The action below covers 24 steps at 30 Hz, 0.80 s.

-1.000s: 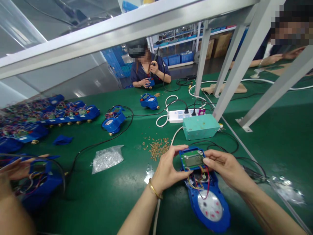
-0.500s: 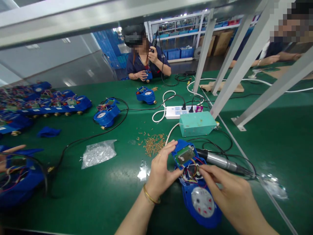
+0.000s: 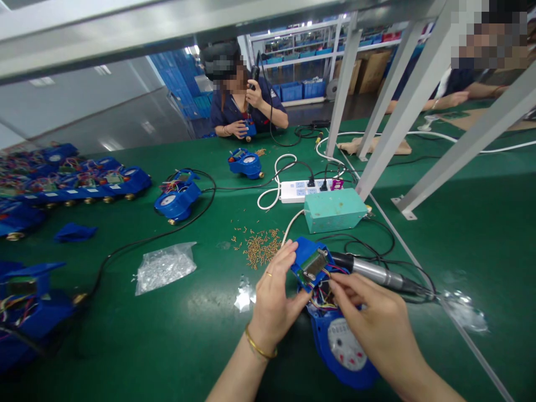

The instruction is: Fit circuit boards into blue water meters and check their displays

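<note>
A blue water meter (image 3: 322, 349) with a white round dial lies below and between my hands. My left hand (image 3: 272, 301) grips its blue display housing (image 3: 307, 248) by the left side, thumb at the lower edge, and holds it tilted up. A small display on a green board (image 3: 314, 265) faces right. Over the meter's opening my right hand (image 3: 374, 312) is closed in a pinch on thin coloured wires (image 3: 324, 298) running to the housing; the fingertips partly hide them. Behind the right hand lies a silver and black electric screwdriver (image 3: 372, 272).
Brass screws (image 3: 263, 247) are heaped beyond my left hand, with a clear plastic bag (image 3: 166, 268) farther left. A teal box (image 3: 335, 209) and a white power strip (image 3: 293, 191) stand ahead. Other blue meters (image 3: 178, 195) are at left. Across the table a co-worker (image 3: 247, 100) holds a tool.
The display housing has tipped up more steeply, its display now turned rightward. My right hand has shifted slightly up and left with the wires. The other person's hand at far left has gone from view.
</note>
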### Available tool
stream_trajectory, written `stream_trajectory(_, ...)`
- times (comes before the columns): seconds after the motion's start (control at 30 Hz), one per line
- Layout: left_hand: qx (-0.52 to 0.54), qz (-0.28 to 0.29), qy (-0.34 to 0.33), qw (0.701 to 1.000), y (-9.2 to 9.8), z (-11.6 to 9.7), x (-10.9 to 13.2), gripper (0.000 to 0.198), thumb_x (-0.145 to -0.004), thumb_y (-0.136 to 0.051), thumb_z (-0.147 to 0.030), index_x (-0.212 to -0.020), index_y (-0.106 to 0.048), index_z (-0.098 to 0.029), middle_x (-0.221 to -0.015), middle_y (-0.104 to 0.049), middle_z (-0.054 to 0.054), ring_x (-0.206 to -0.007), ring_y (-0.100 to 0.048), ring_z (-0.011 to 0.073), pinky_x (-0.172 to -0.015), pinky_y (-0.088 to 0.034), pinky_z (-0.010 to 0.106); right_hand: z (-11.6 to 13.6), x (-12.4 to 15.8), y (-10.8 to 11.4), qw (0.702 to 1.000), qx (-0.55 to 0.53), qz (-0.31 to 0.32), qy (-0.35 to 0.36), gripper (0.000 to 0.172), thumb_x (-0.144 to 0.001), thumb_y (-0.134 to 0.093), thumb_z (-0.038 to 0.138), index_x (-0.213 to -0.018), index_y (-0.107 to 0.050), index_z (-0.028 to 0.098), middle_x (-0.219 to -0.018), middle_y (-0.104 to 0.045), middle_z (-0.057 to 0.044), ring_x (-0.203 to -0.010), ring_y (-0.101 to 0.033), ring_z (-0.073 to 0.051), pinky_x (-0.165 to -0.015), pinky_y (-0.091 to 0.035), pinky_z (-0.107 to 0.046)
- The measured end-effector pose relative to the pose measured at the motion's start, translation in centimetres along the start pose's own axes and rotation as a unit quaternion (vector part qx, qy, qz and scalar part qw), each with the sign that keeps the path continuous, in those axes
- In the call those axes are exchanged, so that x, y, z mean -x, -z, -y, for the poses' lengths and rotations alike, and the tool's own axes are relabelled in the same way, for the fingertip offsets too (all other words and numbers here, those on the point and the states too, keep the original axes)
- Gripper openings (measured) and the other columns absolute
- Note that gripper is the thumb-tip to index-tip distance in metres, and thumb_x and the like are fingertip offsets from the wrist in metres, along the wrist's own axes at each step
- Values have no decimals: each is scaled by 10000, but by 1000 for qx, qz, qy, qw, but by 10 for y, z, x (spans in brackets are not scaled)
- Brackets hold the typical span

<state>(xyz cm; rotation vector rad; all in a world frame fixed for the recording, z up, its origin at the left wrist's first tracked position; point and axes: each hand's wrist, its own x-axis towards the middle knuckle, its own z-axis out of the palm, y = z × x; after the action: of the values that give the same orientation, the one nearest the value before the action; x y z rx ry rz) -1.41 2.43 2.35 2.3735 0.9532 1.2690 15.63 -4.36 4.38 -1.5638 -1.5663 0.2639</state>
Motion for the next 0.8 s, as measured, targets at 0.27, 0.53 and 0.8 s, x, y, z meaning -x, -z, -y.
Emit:
stream_trajectory(0.27,-18,-12,-1,1000,1,-1,0,578,-806,-713,-169,-1313,-436,-168,-1336,-599,179,-1303,-548,274,-1076,-501,476,-4,-5,-1,965,-175,54,-191,187,-850,-609,359,-868,-700,196,-750,-738,-47,-603,-713,-187,-565,-594,-254)
stream_trajectory(0.53,-20,-18,2,1000,1,1,1,575,-803,-723,-181,-1306,-444,-171,-1344,-594,178,-1295,-555,272,-1068,-509,474,-5,-6,-8,919,-285,46,-269,284,-773,-718,453,-798,-670,174,-618,-672,-40,-535,-650,-165,-452,-522,-219)
stream_trajectory(0.8,-11,-31,48,998,-2,2,6,572,-783,-747,-201,-1280,-467,-169,-1334,-598,172,-1272,-573,271,-1063,-515,470,-9,-3,-6,937,-224,104,-247,224,-810,-612,368,-850,-718,175,-733,-707,-52,-593,-649,-160,-536,-516,-238)
